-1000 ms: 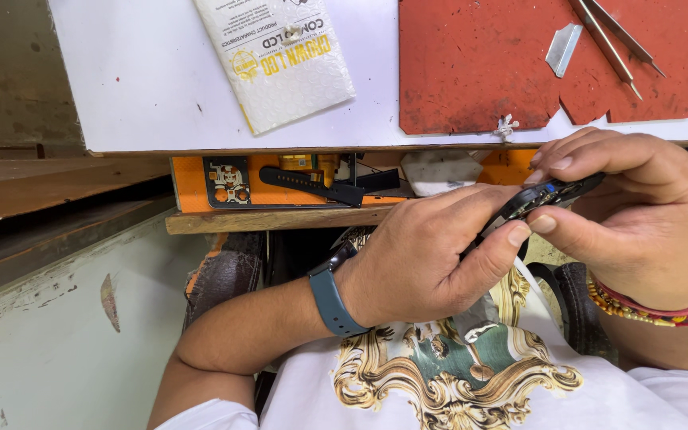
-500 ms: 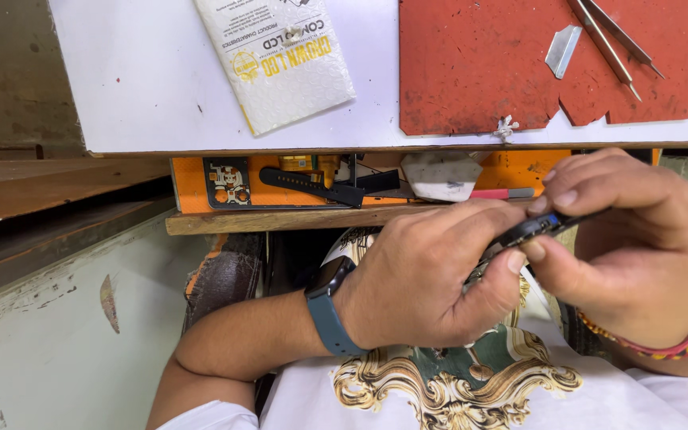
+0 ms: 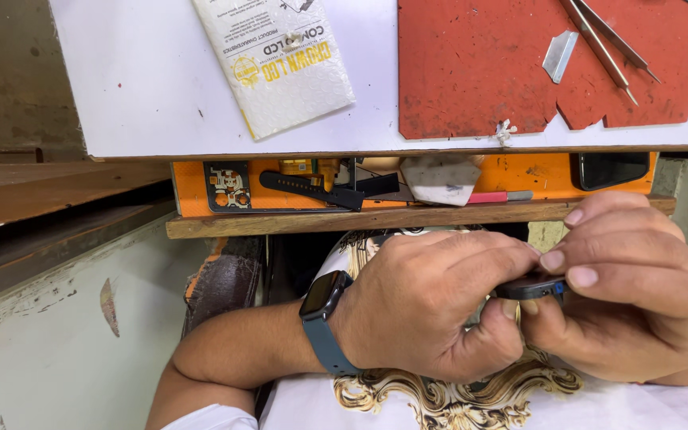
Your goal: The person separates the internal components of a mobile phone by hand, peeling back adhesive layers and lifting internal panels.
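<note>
White padded pouch (image 3: 274, 60), yellow print, tilted on white bench top; dark smartwatch screen (image 3: 318, 293) on left wrist.

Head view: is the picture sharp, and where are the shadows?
Head view: evenly lit, no glare; the white tabletop and red mat are sharp; the small dark device between both hands is slightly soft; deep shadow lies under the orange shelf.
</note>
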